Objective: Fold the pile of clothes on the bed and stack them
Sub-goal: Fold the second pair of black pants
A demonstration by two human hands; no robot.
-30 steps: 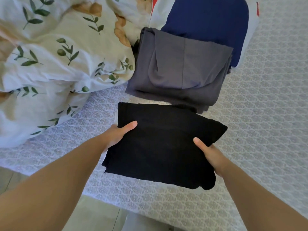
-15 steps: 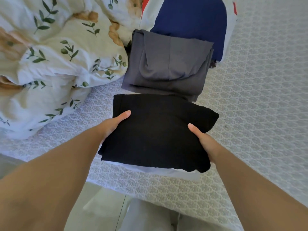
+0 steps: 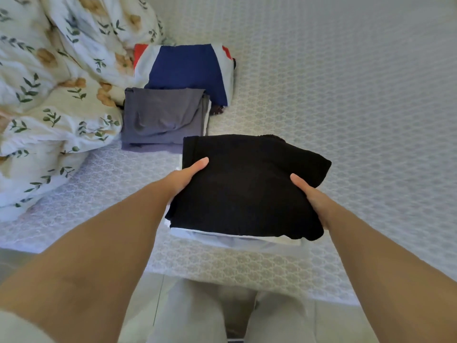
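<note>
Head: black garment [image 3: 247, 186] between hands.

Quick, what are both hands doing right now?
Left hand: grips the left edge of the folded black garment.
Right hand: grips its right edge.

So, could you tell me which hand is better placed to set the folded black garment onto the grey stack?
Left. Both hands grip the black garment, but the left hand holds the edge nearest the grey stack, which lies ahead and to the left. The right hand is on the far side.
</note>
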